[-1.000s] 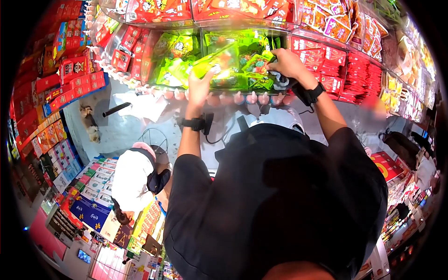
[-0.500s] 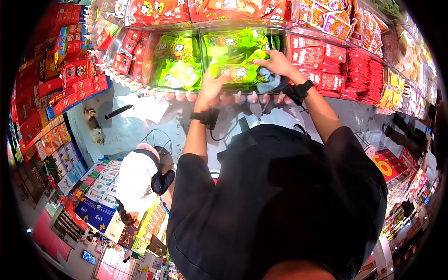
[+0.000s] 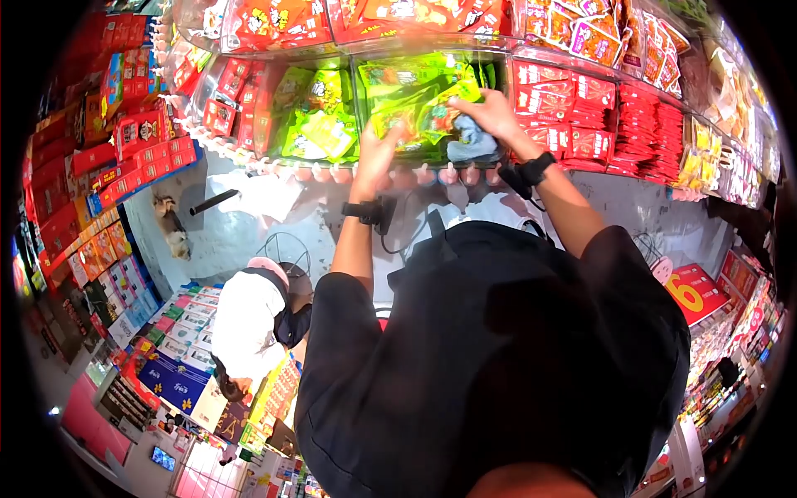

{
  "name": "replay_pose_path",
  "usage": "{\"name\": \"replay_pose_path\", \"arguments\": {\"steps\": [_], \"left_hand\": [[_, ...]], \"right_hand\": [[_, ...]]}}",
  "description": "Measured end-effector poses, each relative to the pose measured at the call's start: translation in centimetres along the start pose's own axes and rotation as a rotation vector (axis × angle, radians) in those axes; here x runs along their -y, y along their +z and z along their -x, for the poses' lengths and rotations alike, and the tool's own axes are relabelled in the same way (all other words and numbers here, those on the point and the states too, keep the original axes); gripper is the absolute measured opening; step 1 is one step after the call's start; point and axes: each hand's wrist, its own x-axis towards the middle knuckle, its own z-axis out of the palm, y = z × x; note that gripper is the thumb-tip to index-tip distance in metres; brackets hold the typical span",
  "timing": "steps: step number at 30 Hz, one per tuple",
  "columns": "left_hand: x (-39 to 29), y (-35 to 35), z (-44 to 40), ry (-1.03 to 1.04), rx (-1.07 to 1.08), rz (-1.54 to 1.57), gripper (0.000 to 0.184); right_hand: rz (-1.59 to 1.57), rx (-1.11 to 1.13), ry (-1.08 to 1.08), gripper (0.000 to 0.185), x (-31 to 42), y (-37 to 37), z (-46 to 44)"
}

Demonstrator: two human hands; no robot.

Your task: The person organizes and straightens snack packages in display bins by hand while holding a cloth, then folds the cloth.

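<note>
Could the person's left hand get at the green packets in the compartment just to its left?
Probably yes: the left hand is close by, and no cover shows over those green packets. It would have to pass the clear divider between them.

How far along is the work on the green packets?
The left-hand green packets lie in their compartment, seemingly done. In the next one, left hand and right hand work at other packets, grey-blue cloth alongside. That uneven pile probably needs straightening.
</note>
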Motion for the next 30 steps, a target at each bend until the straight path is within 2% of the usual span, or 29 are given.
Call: {"name": "replay_pose_path", "arguments": {"steps": [2,3,6,9,12,14,16,18,19,20,21,25,27,28,30], "left_hand": [[-0.2,0.5,-0.1,0.004,0.014,-0.041,0.038],[0.1,0.3,-0.2,-0.063,0.027,-0.124,0.044],[0.8,0.8,0.0,0.108,0.041,-0.197,0.046],[1.1,0.4,0.3,0.064,0.078,-0.213,0.047],[2.2,0.0,-0.1,0.068,0.084,-0.173,0.047],[2.3,-0.2,0.0,0.062,0.064,-0.107,0.047],[2.1,-0.4,0.3,0.046,0.039,-0.025,0.046],[2.2,-0.4,0.5,0.008,-0.003,0.038,0.044],[2.2,-0.3,0.6,-0.006,-0.031,0.085,0.043],[2.2,-0.1,0.5,-0.017,-0.057,0.133,0.042],[3.1,-0.1,0.2,-0.04,-0.055,0.268,0.042],[0.0,1.4,1.4,-0.044,-0.055,0.28,0.045],[0.9,0.7,1.4,0.313,0.009,-0.278,0.047],[1.3,0.7,1.3,0.305,0.009,-0.268,0.047],[1.6,0.8,1.1,0.289,0.009,-0.247,0.048]], "right_hand": [[0.052,-0.061,-0.016,0.052,2.6,1.1,1.5],[0.012,-0.053,-0.029,0.048,3.2,1.7,1.9],[0.007,0.0,-0.098,0.039,5.8,2.2,3.5],[-0.093,0.044,-0.162,0.038,3.9,3.3,2.5],[-0.106,0.016,-0.081,0.042,3.4,1.6,2.0],[-0.232,-0.165,-0.027,0.037,0.9,0.8,0.3],[-0.59,-0.223,0.105,0.032,2.5,-1.6,1.0],[-0.897,-0.124,0.129,0.031,2.7,-3.0,1.3],[-0.957,-0.013,0.186,0.025,3.1,-3.1,1.9],[-0.978,0.052,0.258,0.027,2.6,-2.6,2.0],[-0.899,0.015,0.203,0.031,2.2,-1.1,2.2],[-0.465,-0.13,-0.072,0.033,0.6,5.0,2.6],[-0.516,-0.038,0.002,0.036,1.0,6.1,2.8],[-0.565,0.024,0.026,0.038,1.5,6.2,2.9],[-0.582,-0.015,0.024,0.041,0.8,6.7,2.2]]}}
